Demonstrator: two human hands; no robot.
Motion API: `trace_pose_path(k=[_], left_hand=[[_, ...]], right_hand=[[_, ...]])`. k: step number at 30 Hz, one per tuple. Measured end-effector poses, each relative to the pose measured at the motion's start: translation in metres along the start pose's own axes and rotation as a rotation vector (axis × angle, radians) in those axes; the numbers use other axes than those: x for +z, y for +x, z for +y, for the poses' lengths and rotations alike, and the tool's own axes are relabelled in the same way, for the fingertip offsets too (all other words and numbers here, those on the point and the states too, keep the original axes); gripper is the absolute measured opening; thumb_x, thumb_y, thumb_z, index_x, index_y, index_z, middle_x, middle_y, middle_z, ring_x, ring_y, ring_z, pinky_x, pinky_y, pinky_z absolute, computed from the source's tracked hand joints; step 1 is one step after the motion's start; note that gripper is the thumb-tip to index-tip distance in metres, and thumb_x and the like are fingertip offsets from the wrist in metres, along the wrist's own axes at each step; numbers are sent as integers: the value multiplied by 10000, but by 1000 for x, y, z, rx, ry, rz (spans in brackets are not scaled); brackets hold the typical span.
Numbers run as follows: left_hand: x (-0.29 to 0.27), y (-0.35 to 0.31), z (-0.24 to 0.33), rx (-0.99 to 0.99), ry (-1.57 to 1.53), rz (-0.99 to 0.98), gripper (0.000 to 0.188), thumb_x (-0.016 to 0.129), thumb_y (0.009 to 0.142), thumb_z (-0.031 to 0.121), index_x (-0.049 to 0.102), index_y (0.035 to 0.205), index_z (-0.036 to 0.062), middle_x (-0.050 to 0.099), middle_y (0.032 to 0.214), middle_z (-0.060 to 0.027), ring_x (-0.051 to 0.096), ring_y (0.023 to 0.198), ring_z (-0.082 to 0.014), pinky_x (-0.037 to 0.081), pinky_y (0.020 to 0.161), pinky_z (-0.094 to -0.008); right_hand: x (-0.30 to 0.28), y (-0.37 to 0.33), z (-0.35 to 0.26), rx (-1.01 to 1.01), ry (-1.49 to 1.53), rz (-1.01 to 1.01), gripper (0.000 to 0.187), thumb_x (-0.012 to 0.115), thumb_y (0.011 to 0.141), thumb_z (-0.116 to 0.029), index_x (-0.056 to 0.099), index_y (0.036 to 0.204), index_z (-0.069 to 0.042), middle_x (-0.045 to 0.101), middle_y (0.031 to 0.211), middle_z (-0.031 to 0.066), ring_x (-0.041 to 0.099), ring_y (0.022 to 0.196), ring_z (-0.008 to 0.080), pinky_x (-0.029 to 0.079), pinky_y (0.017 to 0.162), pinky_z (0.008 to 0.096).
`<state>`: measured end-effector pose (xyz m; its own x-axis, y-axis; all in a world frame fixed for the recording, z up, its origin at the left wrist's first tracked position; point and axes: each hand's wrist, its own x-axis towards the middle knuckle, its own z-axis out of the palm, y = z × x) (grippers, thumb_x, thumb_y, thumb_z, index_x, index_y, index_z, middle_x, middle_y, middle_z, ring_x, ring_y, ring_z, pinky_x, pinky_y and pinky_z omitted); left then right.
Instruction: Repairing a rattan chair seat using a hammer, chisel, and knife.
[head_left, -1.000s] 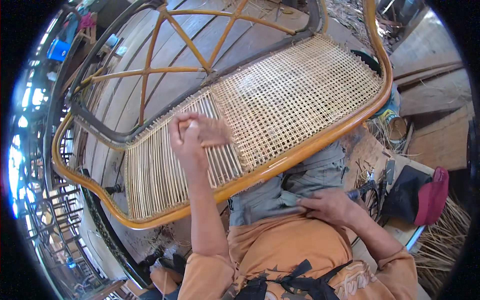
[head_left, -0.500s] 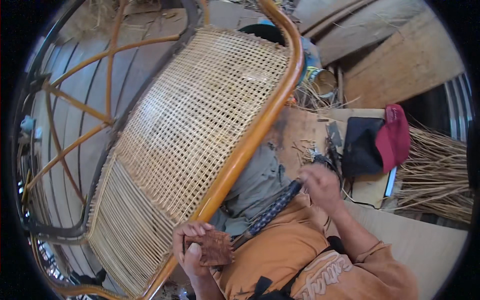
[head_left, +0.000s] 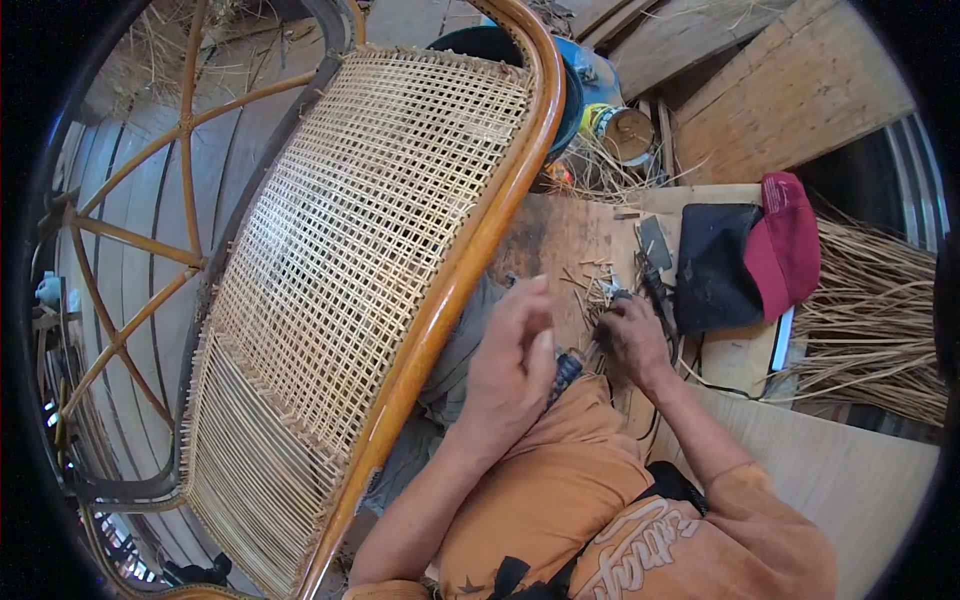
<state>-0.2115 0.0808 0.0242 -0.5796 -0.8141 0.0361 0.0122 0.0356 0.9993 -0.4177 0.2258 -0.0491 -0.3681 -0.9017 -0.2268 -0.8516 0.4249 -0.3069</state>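
My left hand (head_left: 505, 370) is raised over my lap beside the chair's rail. Its thumb stands apart from the fingers and nothing shows in it. Beneath it lies a dark patterned handle (head_left: 567, 373), mostly hidden by the hand. My right hand (head_left: 637, 338) is down at the wooden board, fingers curled round something too hidden to name, by dark cords and short cane pieces (head_left: 583, 290). To the left leans a chair frame (head_left: 462, 280) of glossy brown rattan with a woven cane panel (head_left: 350, 230). Its lower part shows parallel strands (head_left: 255, 450) without open-weave holes.
A red and black cap (head_left: 785, 250) lies right of the board (head_left: 550, 240), in front of a bundle of long cane strips (head_left: 870, 310). Behind stand a tin (head_left: 628, 133), a dark tub (head_left: 572, 105) and leaning planks (head_left: 790, 100).
The brown block that my left hand held is out of sight, and that hand has moved up and right. My right hand has left the patterned handle and gone slightly forward to the board.
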Motion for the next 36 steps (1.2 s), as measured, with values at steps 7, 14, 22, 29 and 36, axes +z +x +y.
trace_pose_path(k=[7, 14, 22, 29, 36], left_hand=[[58, 21, -81, -148, 194, -42, 321, 475, 838, 40, 490, 1156, 2, 539, 1094, -219, 537, 991, -356, 418, 901, -395], [85, 25, -86, -343, 531, -213, 229, 525, 724, 1, 603, 933, -51, 528, 1089, -275, 526, 1021, -368, 469, 836, -408], [-20, -40, -7, 82, 239, -126, 128, 553, 747, 53, 509, 858, 7, 494, 848, -144, 529, 806, -339, 465, 743, -423], [-220, -67, 11, -17, 750, -144, 167, 601, 767, 82, 612, 932, 56, 596, 889, -90, 563, 879, -270, 463, 778, -380], [-286, -64, -23, -82, 755, -374, 173, 640, 730, 73, 632, 900, 109, 599, 897, -37, 546, 876, -248, 441, 792, -363]], right_hand=[[27, 3, 20, -197, -423, -189, 299, 552, 755, -190, 655, 1032, -228, 424, 1349, 112, 310, 1296, 352, 205, 1079, 500], [26, -3, 50, -181, -606, -450, 361, 486, 833, -164, 540, 1189, -134, 602, 1037, 130, 528, 1067, 307, 362, 973, 455], [-71, 1, 2, 272, 202, -465, 197, 463, 938, -212, 531, 910, -29, 512, 627, 35, 541, 550, 186, 430, 498, 313], [-117, 27, -149, 278, 981, -467, 273, 527, 889, -230, 537, 1045, -6, 530, 616, 29, 529, 450, 117, 431, 428, 231], [-67, 33, -273, -15, 587, -998, 375, 555, 864, -220, 490, 1157, 5, 592, 897, 140, 606, 835, 233, 471, 725, 336]])
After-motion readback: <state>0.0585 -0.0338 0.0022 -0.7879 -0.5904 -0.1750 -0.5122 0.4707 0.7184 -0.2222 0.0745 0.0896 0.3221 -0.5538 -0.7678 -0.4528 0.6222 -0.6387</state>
